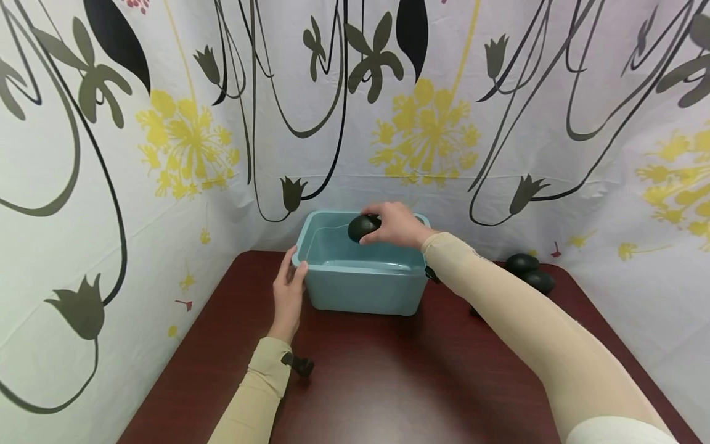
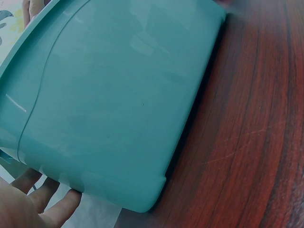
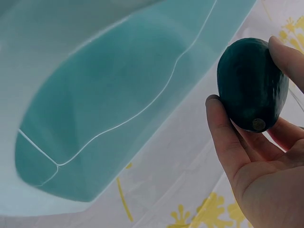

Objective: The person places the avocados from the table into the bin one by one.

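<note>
A light blue plastic basin (image 1: 363,290) stands on the dark red table against the patterned cloth. Above its opening, my right hand (image 1: 400,225) holds a dark avocado (image 1: 360,228) between thumb and fingers. In the right wrist view the avocado (image 3: 251,85) shows its small round stem scar, and the fingertips grip its sides. My left hand (image 1: 288,293) grips the basin's near left corner at the rim, thumb toward the front. The left wrist view shows its curved fingers (image 2: 61,209) against the basin wall (image 2: 118,104). Part of the basin floor is hidden.
Two more avocados, one (image 1: 521,264) behind another (image 1: 538,282), lie at the table's right, beyond my right forearm. A further dark thing there is mostly covered by that arm. Flower-printed cloth (image 1: 333,154) surrounds the back and sides of the table (image 1: 355,376).
</note>
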Demonstrator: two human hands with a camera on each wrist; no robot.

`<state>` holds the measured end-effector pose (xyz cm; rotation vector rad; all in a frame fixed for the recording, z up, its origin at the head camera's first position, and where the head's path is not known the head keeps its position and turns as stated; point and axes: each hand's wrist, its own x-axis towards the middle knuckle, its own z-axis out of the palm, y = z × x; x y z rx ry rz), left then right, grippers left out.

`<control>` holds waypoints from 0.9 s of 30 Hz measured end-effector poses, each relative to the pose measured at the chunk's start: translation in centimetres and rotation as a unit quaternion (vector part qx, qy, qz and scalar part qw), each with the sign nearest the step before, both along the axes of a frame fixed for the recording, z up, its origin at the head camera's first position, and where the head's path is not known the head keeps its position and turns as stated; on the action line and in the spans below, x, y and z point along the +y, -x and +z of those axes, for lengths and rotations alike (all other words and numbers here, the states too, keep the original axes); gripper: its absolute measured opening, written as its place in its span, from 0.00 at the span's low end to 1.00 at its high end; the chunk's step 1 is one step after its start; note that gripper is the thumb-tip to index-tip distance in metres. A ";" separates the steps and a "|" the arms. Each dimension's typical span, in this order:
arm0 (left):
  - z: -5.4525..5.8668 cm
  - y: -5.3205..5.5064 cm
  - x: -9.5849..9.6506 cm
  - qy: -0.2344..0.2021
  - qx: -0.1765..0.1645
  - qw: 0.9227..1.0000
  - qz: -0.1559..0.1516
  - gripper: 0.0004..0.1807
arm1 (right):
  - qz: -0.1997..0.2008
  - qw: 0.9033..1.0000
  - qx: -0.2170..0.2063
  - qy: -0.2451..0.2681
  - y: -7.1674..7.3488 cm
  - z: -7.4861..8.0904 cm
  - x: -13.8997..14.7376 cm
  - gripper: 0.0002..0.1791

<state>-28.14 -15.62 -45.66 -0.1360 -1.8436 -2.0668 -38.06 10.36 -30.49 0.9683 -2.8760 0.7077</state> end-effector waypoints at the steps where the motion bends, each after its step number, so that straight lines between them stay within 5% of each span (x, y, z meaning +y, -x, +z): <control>1: 0.0 0.0 0.0 0.000 0.000 1.000 0.001 0.32 | 0.000 1.000 0.001 -0.001 0.0 -0.1 0.0 0.38; 18: 0.1 -0.1 0.2 -0.005 -0.004 1.000 -0.002 0.32 | 0.016 0.999 -0.041 -0.026 0.0 -0.2 0.3 0.34; 27: 0.0 0.1 0.2 -0.001 -0.004 1.000 0.006 0.32 | 0.026 0.999 -0.028 -0.029 0.0 -0.4 1.3 0.35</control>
